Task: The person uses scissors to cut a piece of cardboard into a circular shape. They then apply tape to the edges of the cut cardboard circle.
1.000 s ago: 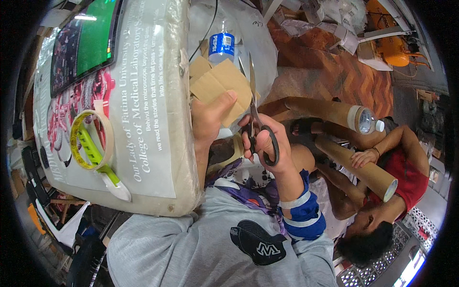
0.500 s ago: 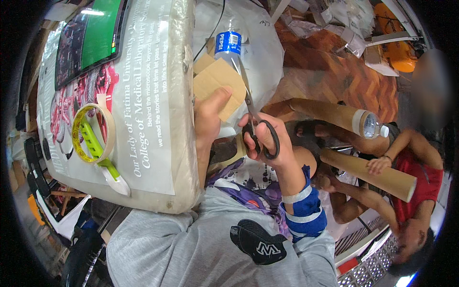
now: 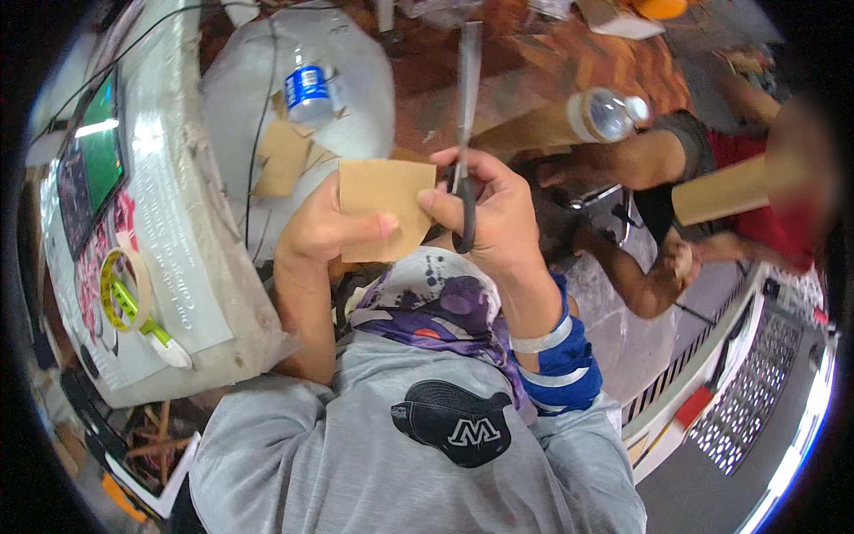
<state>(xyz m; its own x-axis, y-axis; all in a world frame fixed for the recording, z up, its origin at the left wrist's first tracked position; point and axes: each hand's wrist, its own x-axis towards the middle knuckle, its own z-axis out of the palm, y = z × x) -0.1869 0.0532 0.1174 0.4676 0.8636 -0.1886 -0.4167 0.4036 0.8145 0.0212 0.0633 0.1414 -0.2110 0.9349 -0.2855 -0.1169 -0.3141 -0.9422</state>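
Note:
My left hand [image 3: 316, 227] is closed on a square of tan cardboard [image 3: 382, 182], its thumb across the front. My right hand [image 3: 498, 222] grips black-handled scissors [image 3: 470, 76], blades pointing up, and its thumb rests on the cardboard's right side. Behind the held square, more cardboard pieces [image 3: 283, 160] and a plastic bottle with a blue label [image 3: 307, 102] lie on a translucent plastic sheet [image 3: 356, 80].
On the padded surface at left [image 3: 249, 351] are a screen device [image 3: 89, 160], tape roll [image 3: 114, 316] and green-white tool [image 3: 160, 338]. A co-worker in red [image 3: 792, 240] sits at right among cardboard tubes [image 3: 716, 191]; another bottle [image 3: 609, 116] tops one tube. Cables cross the back.
The view has shifted. The held cardboard is raised clear of the other pieces and squared to me. The scissors have moved off it to stand upright, and my right thumb now touches it.

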